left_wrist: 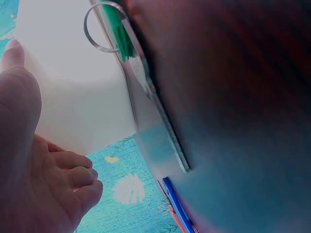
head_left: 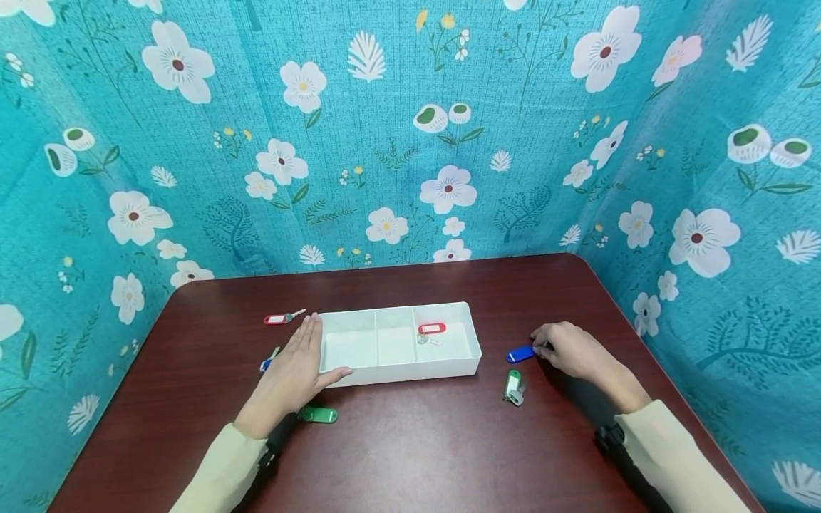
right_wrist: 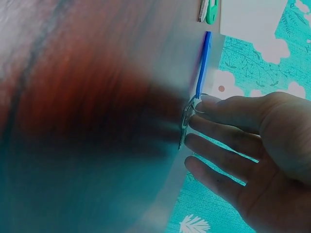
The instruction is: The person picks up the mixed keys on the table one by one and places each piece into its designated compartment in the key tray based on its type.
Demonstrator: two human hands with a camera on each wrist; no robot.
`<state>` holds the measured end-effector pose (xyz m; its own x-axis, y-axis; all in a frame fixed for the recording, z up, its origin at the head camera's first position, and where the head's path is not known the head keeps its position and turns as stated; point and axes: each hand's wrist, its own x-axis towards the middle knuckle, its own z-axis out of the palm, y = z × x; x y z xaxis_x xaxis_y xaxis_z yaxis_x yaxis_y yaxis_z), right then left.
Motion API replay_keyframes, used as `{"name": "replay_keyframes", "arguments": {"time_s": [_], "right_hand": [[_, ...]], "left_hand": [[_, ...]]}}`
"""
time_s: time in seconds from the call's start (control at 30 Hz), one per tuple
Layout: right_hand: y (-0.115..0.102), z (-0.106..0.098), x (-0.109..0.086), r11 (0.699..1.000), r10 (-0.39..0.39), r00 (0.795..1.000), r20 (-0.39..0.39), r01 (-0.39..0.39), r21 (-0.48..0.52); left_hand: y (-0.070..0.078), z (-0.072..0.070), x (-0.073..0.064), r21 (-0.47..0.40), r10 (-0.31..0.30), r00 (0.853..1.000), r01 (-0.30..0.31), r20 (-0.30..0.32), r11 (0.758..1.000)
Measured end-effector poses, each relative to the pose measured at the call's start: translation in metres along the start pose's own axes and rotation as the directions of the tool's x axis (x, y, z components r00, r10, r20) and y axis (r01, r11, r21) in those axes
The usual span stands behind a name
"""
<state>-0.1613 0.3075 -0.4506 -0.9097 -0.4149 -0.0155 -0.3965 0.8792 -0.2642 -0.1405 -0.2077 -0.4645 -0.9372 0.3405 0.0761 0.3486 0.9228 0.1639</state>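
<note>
My left hand lies with straight fingers along the left end of a white tray, thumb over its front edge. The tray has three compartments; a key with a red tag lies in the right one. To the tray's right, my right hand pinches the ring of a key with a blue tag. In the right wrist view, thumb and index fingertip meet at the metal ring, close over the table, the blue tag pointing away from the palm.
A green-tagged key lies near the right hand. Left of the tray are a red-tagged key, a blue-tagged key partly behind the left hand, and a green tag by the left wrist. A flowered curtain borders the dark table.
</note>
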Motion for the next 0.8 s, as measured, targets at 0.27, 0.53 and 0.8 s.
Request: {"name": "replay_keyframes", "arguments": {"time_s": [0.27, 0.53, 0.8], "right_hand": [[-0.0005, -0.0015, -0.0001, 0.999, 0.036, 0.999, -0.031, -0.036, -0.013], [0.0016, -0.0015, -0.0005, 0.999, 0.047, 0.999, -0.027, -0.047, -0.014], [-0.0009, -0.0052, -0.0023, 1.0, -0.002, 1.0, -0.013, 0.002, 0.029]], "left_hand": [[0.0002, 0.0002, 0.001, 0.005, 0.001, 1.0, -0.001, 0.001, 1.0], [0.0008, -0.0012, 0.0004, -0.008, -0.003, 1.0, 0.003, 0.006, 1.0], [0.0002, -0.0001, -0.0015, -0.013, -0.009, 1.0, 0.009, 0.011, 1.0]]}}
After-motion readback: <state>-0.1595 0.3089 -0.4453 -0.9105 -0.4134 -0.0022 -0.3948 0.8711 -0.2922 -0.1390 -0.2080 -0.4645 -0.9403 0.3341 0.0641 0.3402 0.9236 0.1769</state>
